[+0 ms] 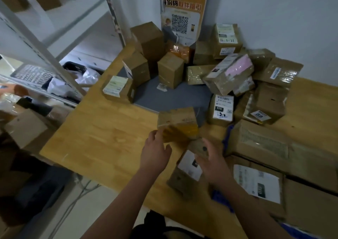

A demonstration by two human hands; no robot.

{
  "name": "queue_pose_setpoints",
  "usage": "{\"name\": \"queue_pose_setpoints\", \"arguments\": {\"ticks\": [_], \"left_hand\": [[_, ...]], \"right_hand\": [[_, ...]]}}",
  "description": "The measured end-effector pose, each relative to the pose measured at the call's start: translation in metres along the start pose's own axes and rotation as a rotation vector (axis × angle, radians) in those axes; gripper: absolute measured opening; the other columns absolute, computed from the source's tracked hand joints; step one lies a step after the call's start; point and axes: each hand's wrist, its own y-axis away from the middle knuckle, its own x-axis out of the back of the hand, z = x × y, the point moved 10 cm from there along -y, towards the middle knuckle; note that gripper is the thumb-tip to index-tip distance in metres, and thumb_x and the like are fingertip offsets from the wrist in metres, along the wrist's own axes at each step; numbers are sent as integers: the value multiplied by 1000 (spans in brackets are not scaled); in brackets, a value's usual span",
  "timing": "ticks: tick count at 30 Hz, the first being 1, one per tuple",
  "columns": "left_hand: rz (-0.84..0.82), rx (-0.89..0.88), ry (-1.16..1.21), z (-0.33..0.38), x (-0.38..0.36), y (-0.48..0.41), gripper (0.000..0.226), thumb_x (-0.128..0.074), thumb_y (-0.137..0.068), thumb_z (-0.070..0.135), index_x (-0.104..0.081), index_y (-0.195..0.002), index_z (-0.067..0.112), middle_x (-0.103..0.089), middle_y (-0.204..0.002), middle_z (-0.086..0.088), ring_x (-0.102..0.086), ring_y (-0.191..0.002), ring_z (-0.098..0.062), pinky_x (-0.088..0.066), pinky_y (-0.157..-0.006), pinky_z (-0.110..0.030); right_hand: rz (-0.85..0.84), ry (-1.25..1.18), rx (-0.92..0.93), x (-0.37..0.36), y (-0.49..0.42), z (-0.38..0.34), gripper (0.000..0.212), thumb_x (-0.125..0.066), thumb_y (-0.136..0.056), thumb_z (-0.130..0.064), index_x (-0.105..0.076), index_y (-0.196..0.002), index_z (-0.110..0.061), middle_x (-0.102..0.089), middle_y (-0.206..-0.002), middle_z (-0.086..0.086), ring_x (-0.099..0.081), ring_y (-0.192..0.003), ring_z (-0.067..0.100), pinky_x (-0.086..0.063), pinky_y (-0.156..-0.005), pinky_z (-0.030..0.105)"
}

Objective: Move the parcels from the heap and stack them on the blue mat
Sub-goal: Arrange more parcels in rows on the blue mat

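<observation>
A heap of brown cardboard parcels (228, 74) covers the back and right of the wooden table (102, 129), around a grey mat (173, 99). At the right, strips of a blue mat (226, 136) show under large flat boxes (259, 143). My left hand (155, 152) grips the lower left corner of a brown taped parcel (177, 123), held tilted over the table's front. My right hand (212, 160) holds a small brown parcel (198, 146) just below it. A labelled parcel (186, 172) lies under that hand. The image is blurred.
A white metal shelf rack (45, 52) with bags and boxes stands at the left. A poster with a QR code (181, 20) hangs on the back wall. More cartons (23, 127) sit on the floor at the left, where another person's hand (9, 89) shows at the edge.
</observation>
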Motion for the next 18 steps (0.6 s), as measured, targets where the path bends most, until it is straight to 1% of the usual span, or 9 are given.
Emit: {"name": "queue_pose_setpoints", "arguments": {"ticks": [2,5,7,9,10,12,14,15,18], "left_hand": [[-4,-34,-42,-10,8,-22,68,-57,-90,27,-22,-148,24,-31,-149,-8,-43,-129,-31,-47,-98,-44],[-74,-37,-123,-23,11,-46,80,-56,-93,35,-1,-150,33,-24,-156,-12,-38,-135,-35,-43,-102,-48],[-137,-14,-133,-31,7,-57,83,-56,-95,38,5,-151,32,-24,-156,-13,-39,-134,-36,-44,-99,-48],[-173,-9,-65,-33,3,-69,83,-56,-95,36,4,-153,28,-39,-148,-12,-51,-123,-34,-49,-87,-44],[-197,-11,-28,-34,-1,-74,82,-56,-96,34,2,-153,27,-50,-139,-12,-58,-114,-32,-51,-79,-41],[-257,-24,28,-30,-10,-78,75,-54,-97,31,-5,-154,25,-63,-120,-11,-64,-99,-28,-54,-75,-40],[-251,-28,77,-25,-11,-79,67,-53,-98,29,-14,-153,27,-66,-113,-8,-64,-93,-24,-53,-73,-35],[-226,-28,103,-22,-8,-79,65,-53,-98,30,-18,-152,28,-66,-113,-6,-64,-93,-22,-51,-71,-31],[-161,-75,181,-5,2,-78,61,-54,-97,39,-25,-150,30,-65,-118,-2,-63,-99,-19,-46,-73,-25]], "right_hand": [[18,-31,-57,-10,-18,-10,66,-55,-96,-38,-22,-152,-30,-31,-153,-4,-34,-138,18,-35,-110,40],[82,-56,-93,-12,-48,-20,66,-55,-87,-48,-28,-146,-38,-46,-142,-6,-53,-121,19,-48,-97,45],[99,-63,-134,-12,-66,-13,75,-51,-78,-56,-25,-145,-37,-45,-143,-3,-53,-119,21,-49,-96,50],[88,-47,-158,-15,-82,-15,77,-55,-82,-49,-20,-148,-34,-42,-146,-1,-50,-123,24,-45,-100,52],[83,-46,-175,-16,-87,-18,76,-57,-86,-43,-17,-150,-32,-42,-146,-1,-50,-123,24,-44,-101,52],[76,-62,-209,-17,-90,-28,71,-58,-91,-32,-20,-151,-28,-49,-138,1,-53,-116,22,-46,-99,47],[84,-119,-248,-15,-89,-29,58,-57,-95,-27,-30,-146,-26,-55,-122,-3,-54,-105,17,-48,-92,38],[105,-148,-251,-12,-88,-28,53,-57,-96,-26,-34,-143,-27,-56,-119,-5,-55,-105,16,-48,-90,36],[190,-231,-224,8,-83,-32,51,-56,-96,-33,-37,-143,-27,-58,-126,-6,-57,-112,17,-50,-94,40]]}}
